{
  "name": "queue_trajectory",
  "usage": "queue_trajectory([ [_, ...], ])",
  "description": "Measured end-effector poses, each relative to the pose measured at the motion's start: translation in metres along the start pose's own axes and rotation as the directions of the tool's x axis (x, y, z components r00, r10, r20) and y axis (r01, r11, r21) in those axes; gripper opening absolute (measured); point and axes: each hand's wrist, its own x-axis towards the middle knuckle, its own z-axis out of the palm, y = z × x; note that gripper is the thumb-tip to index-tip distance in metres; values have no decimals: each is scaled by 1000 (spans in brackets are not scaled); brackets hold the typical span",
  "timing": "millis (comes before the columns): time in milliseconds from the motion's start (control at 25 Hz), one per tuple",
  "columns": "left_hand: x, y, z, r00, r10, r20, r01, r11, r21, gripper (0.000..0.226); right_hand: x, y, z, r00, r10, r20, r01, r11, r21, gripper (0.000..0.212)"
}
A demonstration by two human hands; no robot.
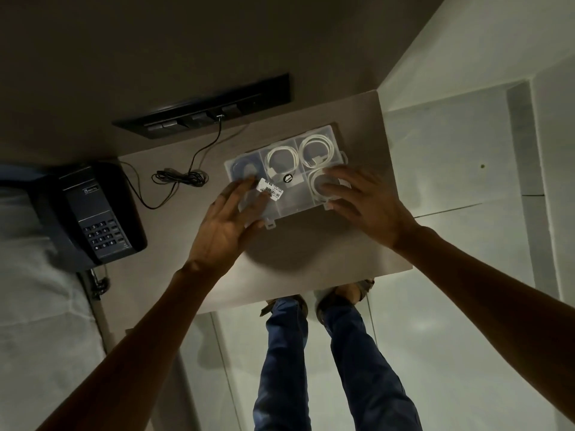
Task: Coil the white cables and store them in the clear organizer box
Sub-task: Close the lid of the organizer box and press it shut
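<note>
The clear organizer box (295,204) lies on the small table with its lid down, a barcode label (271,188) stuck on the lid. A coiled white cable (281,157) sits in the back middle compartment and another (315,148) in the back right one. A third white coil (315,188) shows in the front right compartment, partly under my right hand (364,203), which lies flat on the lid with fingers spread. My left hand (227,222) rests flat on the box's front left part, its thumb at the front edge. The back left compartment holds something darker that I cannot make out.
A black desk telephone (93,219) stands at the table's left end. A thin black cable (180,177) lies bundled left of the box and runs up to a black socket strip (205,110) on the wall. The table's front edge (311,289) is close; my legs and white floor tiles show below.
</note>
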Motion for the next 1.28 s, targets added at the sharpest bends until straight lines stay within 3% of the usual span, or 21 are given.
queue_trajectory([
  [160, -5, -9, 20, 999, 11, 43, -14, 997, 81, 68, -9, 2, 18, 998, -64, -3, 63, 985, -164, 53],
  [280, -5, -9, 43, 1000, -16, -4, 17, 994, 105, 67, -18, -5, 39, 1000, 21, -8, -23, 961, -276, 59],
  [400, -4, -11, 56, 998, 8, -70, 3, 988, 154, 68, -24, -7, 50, 999, 50, -2, -48, 948, -316, 63],
  [640, -2, -2, 38, 999, -32, 2, 31, 976, 216, 91, -17, -14, 29, 998, 54, 11, -47, 941, -335, 67],
  [720, 1, 5, 37, 998, -65, -26, 69, 977, 201, 88, -14, -8, 21, 1000, -5, -11, 2, 956, -292, 58],
  [880, 7, 15, 42, 995, -87, -46, 93, 984, 151, 87, -9, 5, 11, 997, 3, -79, -6, 999, -37, 40],
  [1040, 8, 17, 43, 994, -100, -36, 103, 992, 70, 85, -8, 2, 7, 997, 43, -60, -38, 995, 89, 43],
  [1280, 8, 10, 39, 997, -70, -11, 71, 995, 66, 80, -8, 8, 16, 991, 25, -132, -19, 999, 49, 41],
])
